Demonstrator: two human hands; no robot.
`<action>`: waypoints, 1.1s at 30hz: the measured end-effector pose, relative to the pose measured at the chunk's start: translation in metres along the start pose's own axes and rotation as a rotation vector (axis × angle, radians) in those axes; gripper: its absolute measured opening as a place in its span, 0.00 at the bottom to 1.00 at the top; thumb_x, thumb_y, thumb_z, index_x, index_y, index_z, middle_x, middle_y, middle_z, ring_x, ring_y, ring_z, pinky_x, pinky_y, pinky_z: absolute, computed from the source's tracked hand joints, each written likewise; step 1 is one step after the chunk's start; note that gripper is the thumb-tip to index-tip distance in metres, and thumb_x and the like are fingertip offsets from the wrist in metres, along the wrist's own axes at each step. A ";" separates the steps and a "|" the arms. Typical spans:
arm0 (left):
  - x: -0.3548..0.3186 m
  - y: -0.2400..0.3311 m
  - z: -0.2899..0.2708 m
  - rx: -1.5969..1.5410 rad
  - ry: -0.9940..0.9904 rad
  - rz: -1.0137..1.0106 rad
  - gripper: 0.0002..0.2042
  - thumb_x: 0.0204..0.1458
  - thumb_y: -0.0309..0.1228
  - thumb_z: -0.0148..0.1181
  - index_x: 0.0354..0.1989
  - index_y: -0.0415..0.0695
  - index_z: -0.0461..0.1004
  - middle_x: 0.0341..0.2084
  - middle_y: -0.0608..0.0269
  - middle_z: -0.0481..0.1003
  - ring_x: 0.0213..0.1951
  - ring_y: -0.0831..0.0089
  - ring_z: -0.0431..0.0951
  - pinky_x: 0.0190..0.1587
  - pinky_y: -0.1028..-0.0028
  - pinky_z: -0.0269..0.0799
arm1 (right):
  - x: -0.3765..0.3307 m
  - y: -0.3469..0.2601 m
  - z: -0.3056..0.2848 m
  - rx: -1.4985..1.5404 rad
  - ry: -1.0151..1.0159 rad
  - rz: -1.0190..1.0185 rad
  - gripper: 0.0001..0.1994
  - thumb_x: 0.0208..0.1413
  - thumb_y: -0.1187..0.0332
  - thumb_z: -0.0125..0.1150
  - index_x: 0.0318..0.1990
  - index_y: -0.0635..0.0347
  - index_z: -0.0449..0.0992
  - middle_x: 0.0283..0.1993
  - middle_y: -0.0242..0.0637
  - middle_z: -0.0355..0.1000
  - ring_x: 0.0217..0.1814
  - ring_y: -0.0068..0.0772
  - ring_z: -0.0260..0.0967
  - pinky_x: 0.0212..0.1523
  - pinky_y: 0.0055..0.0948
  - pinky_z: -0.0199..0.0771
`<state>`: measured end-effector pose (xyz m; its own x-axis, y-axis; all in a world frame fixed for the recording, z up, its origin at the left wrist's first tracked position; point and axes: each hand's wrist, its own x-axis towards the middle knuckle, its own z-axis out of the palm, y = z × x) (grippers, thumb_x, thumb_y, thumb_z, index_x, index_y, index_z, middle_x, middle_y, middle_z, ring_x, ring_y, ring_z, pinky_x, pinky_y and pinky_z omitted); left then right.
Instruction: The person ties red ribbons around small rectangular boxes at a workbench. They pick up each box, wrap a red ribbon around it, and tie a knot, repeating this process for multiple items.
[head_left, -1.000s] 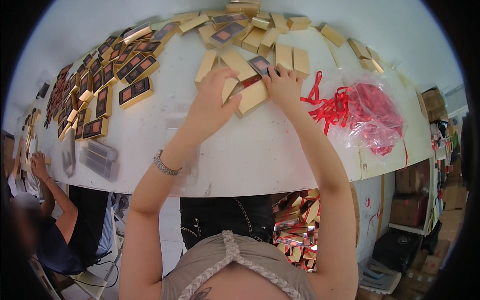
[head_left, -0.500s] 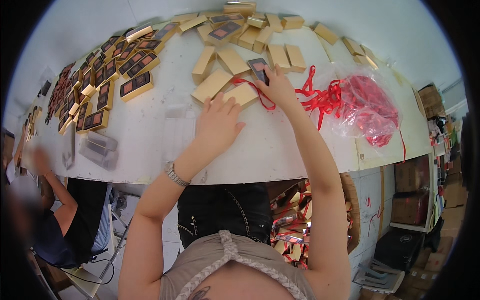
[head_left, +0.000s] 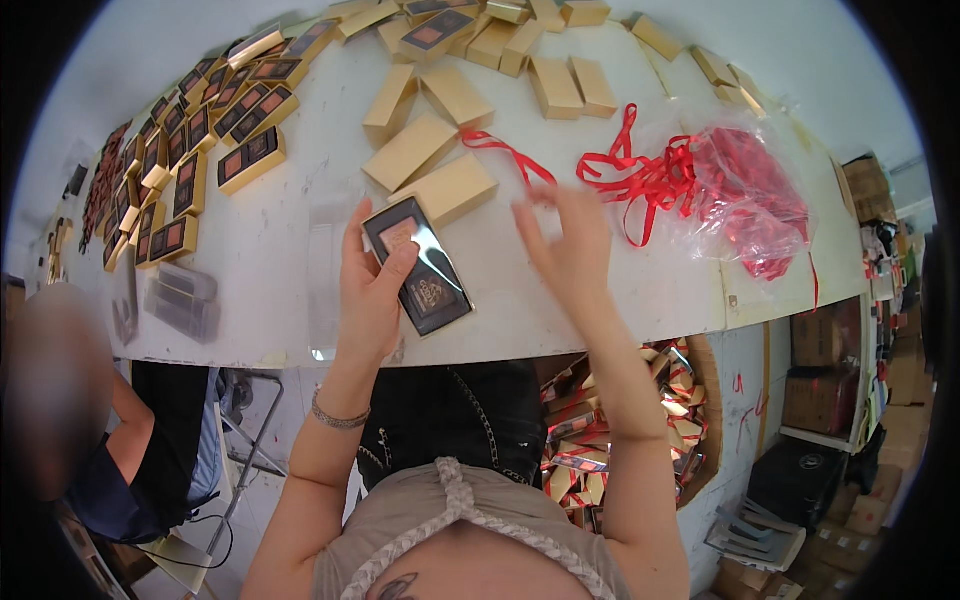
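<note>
A flat box with a dark, windowed face [head_left: 437, 285] is tilted up over the table's near part. My left hand [head_left: 375, 285] grips its left side, with the thumb across its face. To the right, my right hand [head_left: 568, 235] hangs in the air with its fingers apart, somewhat blurred and holding nothing. Just beyond its fingertips a loose red ribbon [head_left: 510, 155] curls on the table. Behind the held box lie plain gold boxes, the nearest gold box [head_left: 447, 188] partly covered by it.
A clear bag of red ribbon [head_left: 750, 200] lies at the right. Dark-faced gold boxes [head_left: 185, 185] crowd the left, near clear plastic cases [head_left: 182, 303]. Below the table edge stands a carton of ribboned boxes [head_left: 590, 440]. Another person [head_left: 100, 440] sits at the left.
The dark-faced box has come from the far middle, by my right hand, into my left hand nearer me. My right hand has let go and drawn back, leaving the ribbon on the table.
</note>
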<state>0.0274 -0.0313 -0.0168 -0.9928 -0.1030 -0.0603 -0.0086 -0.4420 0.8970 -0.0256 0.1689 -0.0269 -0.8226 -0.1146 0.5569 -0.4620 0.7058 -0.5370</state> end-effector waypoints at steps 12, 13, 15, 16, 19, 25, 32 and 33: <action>-0.010 0.003 0.002 -0.088 -0.143 -0.360 0.27 0.54 0.36 0.50 0.60 0.41 0.51 0.45 0.60 0.66 0.47 0.73 0.69 0.49 0.72 0.68 | 0.013 -0.052 -0.025 0.812 -0.400 0.534 0.05 0.52 0.74 0.57 0.35 0.64 0.75 0.29 0.35 0.73 0.29 0.24 0.69 0.32 0.21 0.68; -0.011 -0.001 0.003 -0.063 -0.158 -0.371 0.25 0.57 0.41 0.46 0.59 0.42 0.52 0.46 0.59 0.67 0.47 0.73 0.70 0.49 0.72 0.68 | 0.007 -0.058 -0.028 0.858 -0.438 0.551 0.04 0.51 0.76 0.57 0.35 0.64 0.75 0.29 0.35 0.73 0.29 0.24 0.68 0.32 0.21 0.68; -0.014 -0.005 0.005 -0.113 -0.155 -0.374 0.24 0.59 0.44 0.45 0.59 0.42 0.53 0.46 0.59 0.67 0.46 0.73 0.70 0.49 0.72 0.69 | -0.005 -0.063 -0.034 0.693 -0.420 0.317 0.04 0.50 0.77 0.58 0.34 0.64 0.75 0.29 0.36 0.72 0.28 0.24 0.68 0.32 0.21 0.67; -0.015 -0.007 0.005 -0.136 -0.151 -0.376 0.24 0.60 0.45 0.44 0.58 0.42 0.54 0.46 0.59 0.67 0.46 0.74 0.70 0.49 0.72 0.69 | -0.011 -0.064 -0.037 0.613 -0.409 0.201 0.05 0.49 0.77 0.58 0.34 0.64 0.74 0.29 0.36 0.71 0.28 0.24 0.67 0.33 0.21 0.66; -0.017 -0.009 0.007 -0.149 -0.174 -0.310 0.27 0.59 0.46 0.46 0.58 0.41 0.49 0.43 0.59 0.68 0.42 0.76 0.72 0.44 0.75 0.71 | -0.032 -0.069 -0.048 0.649 -0.524 0.212 0.03 0.49 0.77 0.58 0.32 0.61 0.74 0.27 0.33 0.70 0.29 0.26 0.66 0.34 0.24 0.66; -0.010 -0.011 0.018 0.001 -0.158 -0.240 0.27 0.56 0.42 0.55 0.57 0.39 0.55 0.38 0.60 0.69 0.35 0.78 0.73 0.36 0.78 0.72 | -0.058 -0.057 -0.056 0.634 -0.654 0.140 0.04 0.50 0.74 0.57 0.33 0.55 0.73 0.27 0.27 0.71 0.33 0.28 0.67 0.48 0.27 0.60; -0.006 -0.011 0.018 -0.073 -0.163 -0.261 0.20 0.55 0.40 0.55 0.50 0.40 0.65 0.31 0.64 0.71 0.32 0.79 0.73 0.34 0.80 0.70 | -0.082 -0.049 -0.053 1.192 -0.629 0.357 0.02 0.54 0.77 0.53 0.34 0.62 0.70 0.35 0.34 0.70 0.37 0.26 0.65 0.46 0.28 0.63; -0.006 -0.010 0.017 -0.110 -0.155 -0.294 0.19 0.56 0.40 0.55 0.50 0.40 0.65 0.30 0.64 0.71 0.32 0.80 0.72 0.34 0.81 0.70 | -0.079 -0.057 -0.052 1.197 -0.630 0.400 0.02 0.54 0.77 0.52 0.34 0.63 0.70 0.36 0.35 0.70 0.37 0.26 0.65 0.46 0.28 0.63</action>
<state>0.0315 -0.0106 -0.0180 -0.9563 0.1752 -0.2341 -0.2919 -0.5273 0.7979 0.0831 0.1741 -0.0076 -0.8246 -0.5644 0.0389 0.0989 -0.2114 -0.9724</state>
